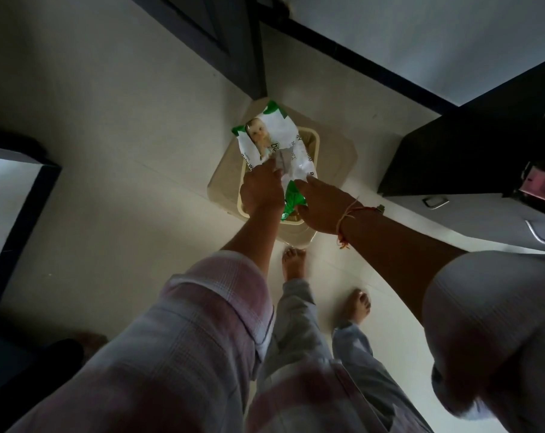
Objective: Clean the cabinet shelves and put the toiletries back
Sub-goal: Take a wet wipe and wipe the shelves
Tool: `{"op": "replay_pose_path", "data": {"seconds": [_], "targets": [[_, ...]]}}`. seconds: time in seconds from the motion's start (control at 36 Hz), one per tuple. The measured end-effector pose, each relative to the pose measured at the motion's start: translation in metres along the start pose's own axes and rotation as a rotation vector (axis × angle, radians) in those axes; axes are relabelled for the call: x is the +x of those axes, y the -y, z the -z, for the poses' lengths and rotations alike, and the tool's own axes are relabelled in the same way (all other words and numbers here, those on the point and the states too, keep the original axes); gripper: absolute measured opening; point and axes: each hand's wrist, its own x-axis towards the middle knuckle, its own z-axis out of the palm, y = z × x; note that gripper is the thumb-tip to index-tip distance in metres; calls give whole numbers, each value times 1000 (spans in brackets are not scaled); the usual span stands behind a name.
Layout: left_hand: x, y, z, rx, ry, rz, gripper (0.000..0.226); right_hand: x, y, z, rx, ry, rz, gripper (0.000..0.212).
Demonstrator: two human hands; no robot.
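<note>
A crumpled white and green plastic wipes packet (272, 145), printed with a baby's picture, is held directly above the open top of a beige plastic bin (336, 160) that stands on the pale tiled floor (108, 170). The packet's far end sticks out past the bin's far rim, and its near green end hangs down over the opening.

The left hand (261, 190) holds the packet from the left side, its grip closed on the wrinkled middle of the wrapper, fingers curled into the plastic. The right hand (321, 204) has its grip closed on the near green end of the packet, thumb and fingers pinching it. A red and yellow thread bracelet (347, 218) is tied round the right wrist. Both forearms reach down from rolled-up sleeves of a pale pink checked shirt (208, 307).

Below the hands, the person's two bare feet (294, 264) stand on the floor just beside the bin, under light grey trouser legs (299, 326).

The bin sits in a corner where a dark door frame (258, 48) meets a white wall with a dark skirting strip (358, 60). To the right is a dark cabinet (471, 154) with white drawer fronts and metal handles (435, 202).
</note>
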Motion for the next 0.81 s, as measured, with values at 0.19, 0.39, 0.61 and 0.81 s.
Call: {"op": "replay_pose_path", "data": {"seconds": [0.19, 0.39, 0.61, 0.81], "targets": [[7, -5, -5, -76, -52, 62, 24, -1, -1, 1, -4, -4, 21, 57], [9, -7, -8, -82, -90, 95, 26, -4, 0, 4, -16, 0, 13, 56], [-2, -4, -4, -213, -139, 34, 19, -2, 0, 3, 13, 11, 9, 57], [-29, -9, 11, -489, -210, -25, 10, -6, 3, 4, 55, 12, -4, 57]]}}
